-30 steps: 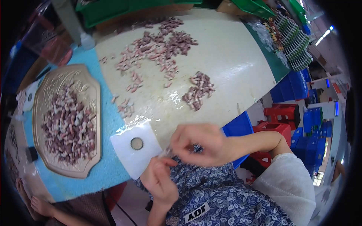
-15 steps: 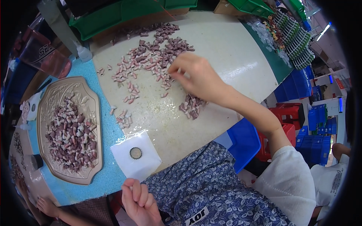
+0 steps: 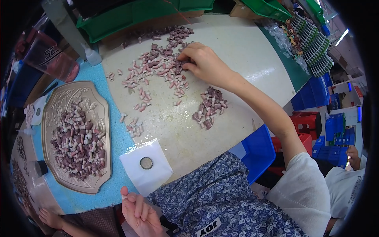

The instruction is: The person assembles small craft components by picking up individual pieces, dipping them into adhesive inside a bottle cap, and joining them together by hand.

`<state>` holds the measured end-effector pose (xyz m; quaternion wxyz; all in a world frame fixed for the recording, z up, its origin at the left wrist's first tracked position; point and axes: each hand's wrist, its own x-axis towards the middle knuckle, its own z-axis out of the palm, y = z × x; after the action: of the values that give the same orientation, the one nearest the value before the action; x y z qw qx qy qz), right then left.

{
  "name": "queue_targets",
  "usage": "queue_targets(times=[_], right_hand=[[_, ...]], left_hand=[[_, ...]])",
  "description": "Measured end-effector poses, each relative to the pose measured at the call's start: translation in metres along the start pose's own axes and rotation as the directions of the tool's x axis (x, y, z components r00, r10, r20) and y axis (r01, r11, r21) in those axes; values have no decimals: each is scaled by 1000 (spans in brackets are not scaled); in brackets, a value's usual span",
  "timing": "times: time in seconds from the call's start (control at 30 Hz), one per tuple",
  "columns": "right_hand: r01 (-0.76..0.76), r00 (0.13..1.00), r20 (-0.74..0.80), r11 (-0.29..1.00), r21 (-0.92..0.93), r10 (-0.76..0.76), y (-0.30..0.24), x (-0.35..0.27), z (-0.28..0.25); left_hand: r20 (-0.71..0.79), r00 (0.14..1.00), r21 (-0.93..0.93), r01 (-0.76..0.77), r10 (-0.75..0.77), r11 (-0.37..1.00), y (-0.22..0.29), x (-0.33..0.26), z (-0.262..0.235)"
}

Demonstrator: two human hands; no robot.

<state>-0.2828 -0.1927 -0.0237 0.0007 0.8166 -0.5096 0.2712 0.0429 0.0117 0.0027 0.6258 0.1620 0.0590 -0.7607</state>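
My right hand (image 3: pixel 207 65) reaches over the far pile of small purple and pink pieces (image 3: pixel 160 65), which look like tiny moulded parts. Its thumb and fingers close around a purple piece at the pile's right edge. Low in the view, near the apron, my left hand (image 3: pixel 141 213) is raised with thumb and fingertips pinched on a small pale piece (image 3: pixel 124 196). Between my hands, a white sheet (image 3: pixel 158 173) under clear film bears a round crimped cap (image 3: pixel 146 162). A smaller heap of purple and pale pieces (image 3: pixel 210 107) lies below my right wrist.
On the left, a bronze-coloured tray (image 3: pixel 104 168) holds many similar pieces on a blue mat (image 3: pixel 118 158). A squeeze bottle (image 3: pixel 92 57) and a clear pink-tinted jug (image 3: pixel 51 57) stand behind. Another person's hand (image 3: pixel 49 217) rests lower left. A blue bin (image 3: pixel 258 152) sits beyond the table's edge.
My right hand has shifted a little up and left, and its fingers have closed at the pile. My left hand has moved left, showing the pale piece at its fingertips.
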Motion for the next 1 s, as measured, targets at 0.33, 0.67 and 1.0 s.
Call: queue_targets(times=[0.33,0.67,1.0], right_hand=[[-276,959,92,810,517,268,-113,-28,-39],[-118,971,231,731,672,-55,-175,-50,13],[182,919,245,885,428,-308,-176,-43,17]], left_hand=[[-279,940,332,-100,199,938,0,16,-8],[-203,897,781,-94,393,617,-8,15,-15],[60,816,970,-183,575,158,-15,19,-24]])
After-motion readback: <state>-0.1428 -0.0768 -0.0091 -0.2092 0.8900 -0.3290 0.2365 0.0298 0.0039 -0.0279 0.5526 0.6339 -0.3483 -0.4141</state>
